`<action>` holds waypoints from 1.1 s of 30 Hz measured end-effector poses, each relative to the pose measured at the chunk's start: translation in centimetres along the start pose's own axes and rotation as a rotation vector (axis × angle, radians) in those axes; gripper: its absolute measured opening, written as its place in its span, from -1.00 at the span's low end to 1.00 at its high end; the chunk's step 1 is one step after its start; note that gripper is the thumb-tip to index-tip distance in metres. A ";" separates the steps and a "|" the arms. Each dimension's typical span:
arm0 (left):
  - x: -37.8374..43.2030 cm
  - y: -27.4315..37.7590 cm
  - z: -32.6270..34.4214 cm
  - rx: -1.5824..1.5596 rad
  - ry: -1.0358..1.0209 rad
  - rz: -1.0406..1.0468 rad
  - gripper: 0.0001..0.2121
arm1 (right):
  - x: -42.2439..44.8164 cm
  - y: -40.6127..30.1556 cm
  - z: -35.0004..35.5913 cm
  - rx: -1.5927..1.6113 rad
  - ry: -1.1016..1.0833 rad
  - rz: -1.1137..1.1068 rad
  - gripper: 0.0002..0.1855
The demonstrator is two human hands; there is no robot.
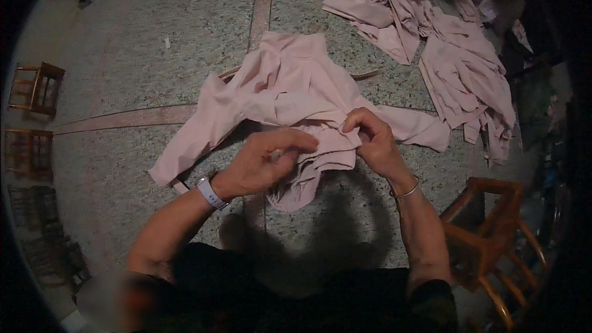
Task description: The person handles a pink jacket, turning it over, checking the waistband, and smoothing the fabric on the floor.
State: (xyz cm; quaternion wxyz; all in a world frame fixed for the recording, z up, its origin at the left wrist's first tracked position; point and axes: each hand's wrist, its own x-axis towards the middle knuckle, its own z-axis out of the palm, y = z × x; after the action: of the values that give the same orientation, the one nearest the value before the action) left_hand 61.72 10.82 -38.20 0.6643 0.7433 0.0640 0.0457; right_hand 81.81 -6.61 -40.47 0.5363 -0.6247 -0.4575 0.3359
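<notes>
A pale pink long-sleeved garment (296,78) is spread before me, its collar at the far end and its sleeves out to both sides. Its near part is gathered into folds with a ruffled, elastic-looking edge (333,148). Between thumb and fingers, my right hand (375,143) pinches that edge at its right side. My left hand (263,159), with a light-strapped watch (211,193) on its wrist, is bent over the left part of the folds. Its fingertips are at the cloth, but whether they grip it is unclear. A bangle (407,189) circles my right wrist.
More pink garments lie heaped (393,4) on the speckled floor (138,60) at the far right, one pile (467,69) reaching nearer. A wooden chair (490,226) stands close on my right. Small wooden stools (37,88) line the left edge.
</notes>
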 end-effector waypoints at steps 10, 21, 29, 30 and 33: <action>0.4 -1.6 0.3 0.079 0.080 -0.007 -0.60 | -0.5 2.6 -2.9 0.235 -0.019 0.034 -0.80; -0.4 -2.7 1.9 0.284 0.089 0.086 -0.56 | -0.5 2.9 -4.6 0.419 0.124 0.093 -0.68; -0.7 -3.9 3.2 0.419 0.103 0.141 -0.70 | -0.6 3.5 -4.7 0.446 0.205 0.175 -0.65; -0.4 -3.8 3.1 0.421 0.134 0.143 -0.73 | -0.6 3.2 -4.9 0.474 0.202 0.169 -0.65; 0.4 -3.6 2.1 0.194 0.203 -0.039 -0.81 | -0.1 2.2 -5.1 0.517 0.221 0.196 -0.65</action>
State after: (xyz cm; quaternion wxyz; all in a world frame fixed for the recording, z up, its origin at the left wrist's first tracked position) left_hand 62.29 9.25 -41.98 0.5803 0.7941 0.1495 0.1016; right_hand 86.92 -8.59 -41.65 0.6891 -0.5413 -0.2333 0.4215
